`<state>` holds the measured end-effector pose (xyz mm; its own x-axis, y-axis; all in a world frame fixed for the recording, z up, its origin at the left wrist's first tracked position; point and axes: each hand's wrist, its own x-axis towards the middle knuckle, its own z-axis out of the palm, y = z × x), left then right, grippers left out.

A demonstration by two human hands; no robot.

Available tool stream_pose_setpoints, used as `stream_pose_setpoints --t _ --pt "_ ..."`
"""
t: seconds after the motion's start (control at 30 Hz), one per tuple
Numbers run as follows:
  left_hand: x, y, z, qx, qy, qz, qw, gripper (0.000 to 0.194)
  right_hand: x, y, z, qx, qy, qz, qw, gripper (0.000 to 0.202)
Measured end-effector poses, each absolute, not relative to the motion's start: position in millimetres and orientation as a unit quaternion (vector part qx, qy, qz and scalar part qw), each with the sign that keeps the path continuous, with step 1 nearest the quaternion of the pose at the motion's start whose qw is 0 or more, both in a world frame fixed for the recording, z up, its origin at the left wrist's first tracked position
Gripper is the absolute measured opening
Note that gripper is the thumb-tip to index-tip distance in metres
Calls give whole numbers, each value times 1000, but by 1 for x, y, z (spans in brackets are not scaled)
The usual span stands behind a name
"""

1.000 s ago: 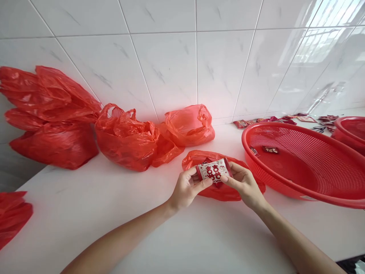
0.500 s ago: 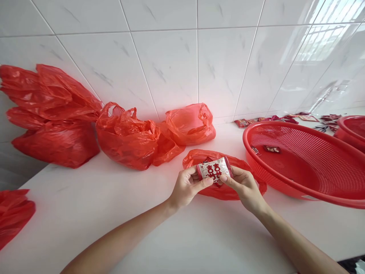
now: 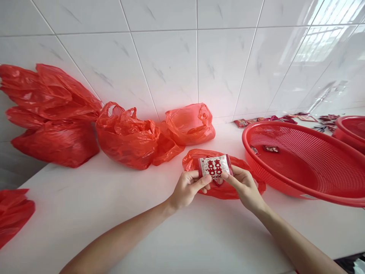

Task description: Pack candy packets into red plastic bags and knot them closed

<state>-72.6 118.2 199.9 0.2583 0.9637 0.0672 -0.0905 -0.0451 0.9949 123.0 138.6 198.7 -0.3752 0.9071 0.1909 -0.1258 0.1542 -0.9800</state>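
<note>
A small white-and-red candy packet [image 3: 216,166] with red double-happiness characters is held up between both hands, its printed face towards me. My left hand [image 3: 186,189] pinches its left end, thumb on the front. On the other end, my right hand [image 3: 248,186] grips with thumb in front and fingers behind. Just beneath and behind the packet lies an opened red plastic bag [image 3: 222,192] on the white counter [image 3: 159,228]. Something red shows in the bag, mostly hidden by the hands.
To the right stands a red mesh basket [image 3: 299,167] with a couple of packets inside; a second red basket [image 3: 353,129] is beyond it. Small red packets [image 3: 242,122] lie along the tiled wall. Filled red bags [image 3: 128,140] line the back left, and another red bag [image 3: 14,213] sits at the left edge.
The packet has been turned slightly so it sits more level, and it has shifted a little right. Both hands keep hold of it.
</note>
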Motion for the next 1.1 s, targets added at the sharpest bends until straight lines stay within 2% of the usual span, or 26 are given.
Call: stream_pose_setpoints --t 0.37,0.53,0.67,1.0,1.1 --pt "-75 121 196 525 396 443 609 43 123 138 192 -311 -575 613 445 32" --pt "-74 122 196 505 387 444 631 46 122 145 190 -340 -459 678 462 39" --pt "-73 124 194 463 403 436 658 46 123 150 191 -375 -376 735 423 40" --pt "-71 126 196 401 425 430 688 39 122 150 189 -343 -406 745 404 43" --pt "-71 126 197 384 418 433 701 34 121 148 190 -334 -436 721 423 48"
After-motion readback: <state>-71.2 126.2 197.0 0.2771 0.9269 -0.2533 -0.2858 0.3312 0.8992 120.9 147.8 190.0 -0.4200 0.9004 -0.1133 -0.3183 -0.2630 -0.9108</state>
